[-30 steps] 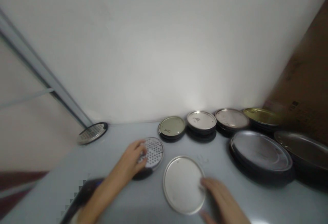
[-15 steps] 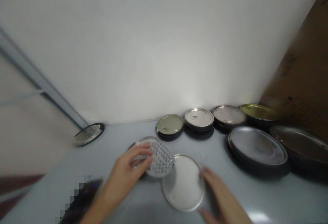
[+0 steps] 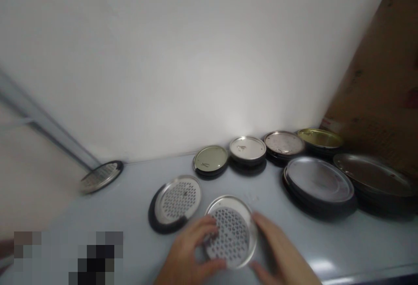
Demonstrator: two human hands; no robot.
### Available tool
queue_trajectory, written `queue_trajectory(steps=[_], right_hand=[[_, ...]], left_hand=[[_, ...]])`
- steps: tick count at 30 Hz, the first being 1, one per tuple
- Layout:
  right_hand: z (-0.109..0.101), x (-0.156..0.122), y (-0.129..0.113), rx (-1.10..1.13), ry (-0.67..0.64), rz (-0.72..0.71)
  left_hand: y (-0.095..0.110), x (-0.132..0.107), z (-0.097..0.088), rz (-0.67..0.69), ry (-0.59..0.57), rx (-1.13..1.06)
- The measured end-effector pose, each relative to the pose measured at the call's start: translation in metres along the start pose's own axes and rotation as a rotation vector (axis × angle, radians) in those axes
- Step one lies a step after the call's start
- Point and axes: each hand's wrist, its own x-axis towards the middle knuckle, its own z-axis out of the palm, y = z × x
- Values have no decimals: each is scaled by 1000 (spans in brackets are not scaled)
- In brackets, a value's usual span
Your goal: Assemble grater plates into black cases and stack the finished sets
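Note:
Over a round silver metal lid (image 3: pixel 248 210) at the front centre lies a thin grey disc with a dark repeating pattern (image 3: pixel 230 237). The fingers and thumb of my left hand (image 3: pixel 189 252) pinch the disc's left side. Around the lid's right edge curve the fingers and thumb of my right hand (image 3: pixel 277 250), steadying it. Left of them, another silver lid (image 3: pixel 160 206) bears a similar patterned face and has a dark rim or lid beneath it. Whether the disc rests fully flat is hard to tell.
Along the wall stand several lid stacks, among them a pale green lid (image 3: pixel 211 158), a silver lid (image 3: pixel 248 148) and a gold lid (image 3: pixel 320 138). Larger lids (image 3: pixel 318 178) lie at right, beside a cardboard box (image 3: pixel 375 76). A tilted lid (image 3: pixel 102 176) lies far left.
My left hand has carried the patterned disc right and down, from over the left lid onto the front lid. My right hand stays at that lid's edge. The view shifts slightly.

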Motion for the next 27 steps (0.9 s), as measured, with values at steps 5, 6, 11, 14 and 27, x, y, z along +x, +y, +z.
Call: queue_trajectory(steps=[5, 6, 11, 14, 27], right_hand=[[-3, 1, -3, 23, -9, 15], [-4, 2, -3, 25, -11, 13], [-3, 2, -2, 24, -21, 5], [-2, 1, -1, 13, -21, 4], [-7, 3, 4, -27, -59, -44]], left_hand=[[0, -1, 9, 118, 6, 261], [0, -1, 10, 117, 4, 281], [2, 1, 15, 97, -3, 314], [3, 1, 17, 86, -15, 323], [5, 3, 14, 204, -56, 416]])
